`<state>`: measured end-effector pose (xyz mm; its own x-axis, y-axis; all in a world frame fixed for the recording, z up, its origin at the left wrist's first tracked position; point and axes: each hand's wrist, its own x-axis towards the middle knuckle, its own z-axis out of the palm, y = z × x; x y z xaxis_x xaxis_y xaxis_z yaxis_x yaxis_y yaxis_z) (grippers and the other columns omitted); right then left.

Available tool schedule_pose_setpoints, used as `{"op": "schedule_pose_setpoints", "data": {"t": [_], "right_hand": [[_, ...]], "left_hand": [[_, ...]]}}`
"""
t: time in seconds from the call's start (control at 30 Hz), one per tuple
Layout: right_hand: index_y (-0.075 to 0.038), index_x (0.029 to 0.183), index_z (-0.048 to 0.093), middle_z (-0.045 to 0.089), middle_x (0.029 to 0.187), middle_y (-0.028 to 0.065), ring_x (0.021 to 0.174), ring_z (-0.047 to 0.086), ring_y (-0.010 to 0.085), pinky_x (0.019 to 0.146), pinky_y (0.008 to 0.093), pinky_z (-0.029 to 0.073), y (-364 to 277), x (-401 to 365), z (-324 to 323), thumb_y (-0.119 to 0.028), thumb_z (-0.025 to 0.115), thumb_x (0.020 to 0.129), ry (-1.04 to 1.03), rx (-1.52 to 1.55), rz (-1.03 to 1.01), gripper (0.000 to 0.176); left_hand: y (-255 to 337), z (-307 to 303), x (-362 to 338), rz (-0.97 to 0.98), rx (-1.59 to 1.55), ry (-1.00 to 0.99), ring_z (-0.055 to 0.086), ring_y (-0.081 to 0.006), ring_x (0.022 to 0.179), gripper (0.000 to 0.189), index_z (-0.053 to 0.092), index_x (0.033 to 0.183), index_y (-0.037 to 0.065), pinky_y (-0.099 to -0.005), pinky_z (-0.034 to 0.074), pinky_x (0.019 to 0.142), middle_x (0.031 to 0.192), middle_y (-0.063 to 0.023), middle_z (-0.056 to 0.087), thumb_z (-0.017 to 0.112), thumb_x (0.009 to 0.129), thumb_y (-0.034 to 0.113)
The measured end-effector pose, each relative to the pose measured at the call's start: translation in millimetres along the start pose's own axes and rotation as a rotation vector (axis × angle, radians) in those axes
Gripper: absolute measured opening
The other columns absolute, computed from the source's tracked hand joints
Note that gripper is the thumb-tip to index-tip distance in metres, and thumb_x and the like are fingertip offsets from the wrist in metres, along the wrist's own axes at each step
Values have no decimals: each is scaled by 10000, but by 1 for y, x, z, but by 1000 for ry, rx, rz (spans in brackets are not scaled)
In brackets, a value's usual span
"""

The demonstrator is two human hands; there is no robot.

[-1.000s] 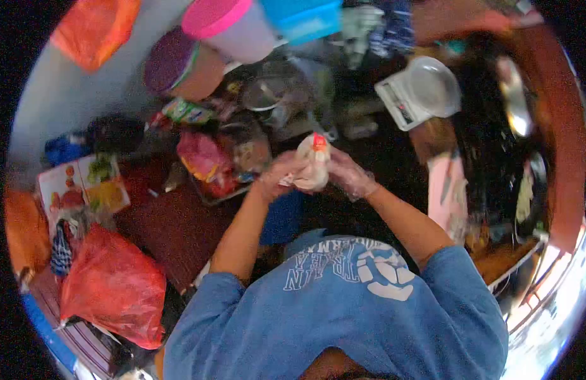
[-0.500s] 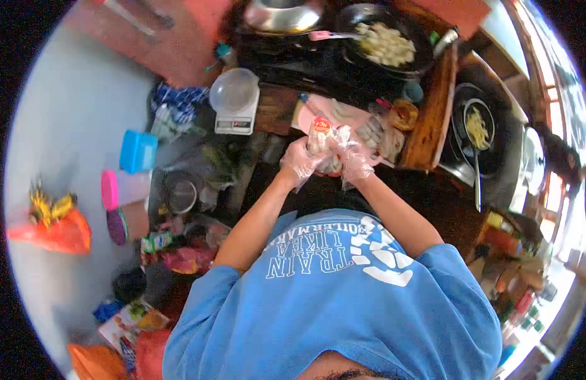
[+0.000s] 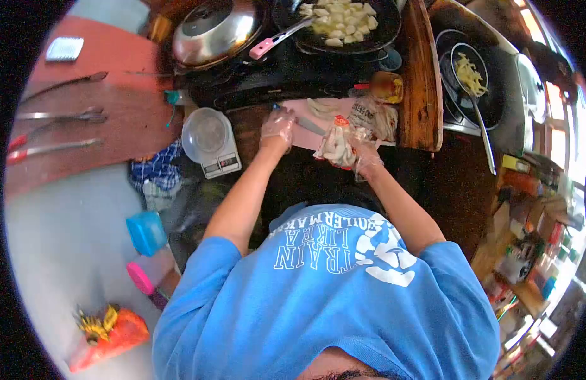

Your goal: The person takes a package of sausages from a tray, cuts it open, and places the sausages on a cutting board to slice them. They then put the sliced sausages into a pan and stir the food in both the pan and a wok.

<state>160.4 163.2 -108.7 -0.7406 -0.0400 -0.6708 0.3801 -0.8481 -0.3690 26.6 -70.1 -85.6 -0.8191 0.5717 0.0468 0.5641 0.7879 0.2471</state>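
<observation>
My left hand (image 3: pixel 277 130), in a clear plastic glove, is closed over the handle of a knife (image 3: pixel 310 125) at the left side of the pink cutting board (image 3: pixel 302 139). The knife's blade lies flat on the board, pointing right, and its blue handle end shows past my fingers. My right hand (image 3: pixel 367 157), gloved too, grips a clear plastic packet (image 3: pixel 337 147) with red print and pale, finger-shaped pieces inside. Pale strips (image 3: pixel 321 109) lie on the board behind the packet. Another printed plastic bag (image 3: pixel 374 117) rests at the board's right.
A wok (image 3: pixel 384 38) with pale chunks and a pink-handled spatula (image 3: pixel 262 48) sits behind the board, beside a lidded pan (image 3: pixel 217 31). A kitchen scale (image 3: pixel 220 166) with a clear bowl stands left. At right, a strainer (image 3: pixel 473 76) holds pale strips over another pan.
My left hand has let go of the packet and moved left onto the knife handle. The packet stays in my right hand. The view has shifted, showing more of the left counter.
</observation>
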Motion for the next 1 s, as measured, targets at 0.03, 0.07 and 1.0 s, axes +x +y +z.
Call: {"op": "schedule_pose_setpoints", "data": {"t": [0.03,0.07,1.0], "right_hand": [[28,1231,534,643,1135,146,989,667,261,846,380,576,-1,0,4,-118,646,918,20,14,-11,363],[29,1229,534,642,1140,143,994,666,263,845,382,580,0,-1,8,-114,641,921,66,4,-18,356],[-17,1170,605,677,1039,99,947,643,179,823,315,525,22,-8,131,-130,601,926,-312,-505,-32,269]], "left_hand": [[-9,10,10,131,173,52,625,-290,1073,241,640,1083,53,-448,503,890,1098,-149,674,543,875,128],[-17,20,20,153,163,42,625,-290,1073,241,640,1083,53,-448,503,890,1098,-149,674,543,875,128],[-2,-85,-68,-639,-1276,-231,658,-120,862,431,701,1055,39,-318,534,797,964,-64,726,829,748,314]]}}
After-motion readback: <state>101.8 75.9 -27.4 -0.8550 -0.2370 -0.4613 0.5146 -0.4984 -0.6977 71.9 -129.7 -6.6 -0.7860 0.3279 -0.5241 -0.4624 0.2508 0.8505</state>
